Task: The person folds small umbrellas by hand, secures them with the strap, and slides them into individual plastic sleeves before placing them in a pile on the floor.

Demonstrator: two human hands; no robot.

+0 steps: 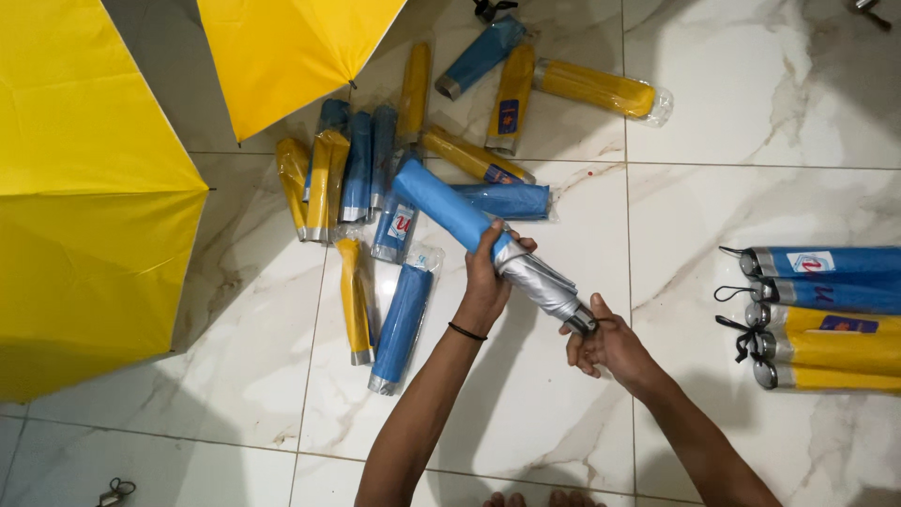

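I hold a folded umbrella [526, 272] slantwise above the marble floor; its silver canopy shows near me, and a blue sleeve [441, 207] covers its far end. My left hand [488, 282] is wrapped around the middle, where the sleeve meets the silver fabric. My right hand [605, 343] grips the handle end at the lower right. A thin black band circles my left wrist.
A loose pile of folded blue and yellow umbrellas [375, 188] in clear wrappers lies beyond my hands. Several sleeved umbrellas [826, 319] lie in a row at the right edge. Two opened yellow umbrellas [84, 207] fill the left and top. Toes [535, 499] show at the bottom.
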